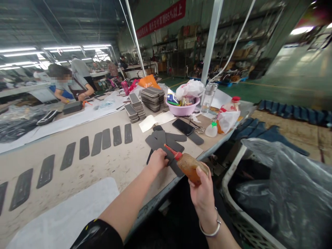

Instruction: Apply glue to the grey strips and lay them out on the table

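My right hand (202, 192) grips an amber glue bottle (190, 165) with a red nozzle, the tip aimed left at a dark grey flat piece. My left hand (157, 159) presses on that grey piece (171, 159) near the table's front edge. It belongs to a loose pile of grey pieces (166, 140) fanned out just behind my fingers. A row of several grey pieces (97, 143) lies spread along the beige table (111, 166) to the left.
Stacks of grey pieces (153, 98), a pink bowl (183, 109), a clear bottle (208, 98), a black phone (183, 127), scissors and a small white bottle (211, 130) stand behind. A white basket lined with plastic (280, 193) sits at right. Other people work at far left.
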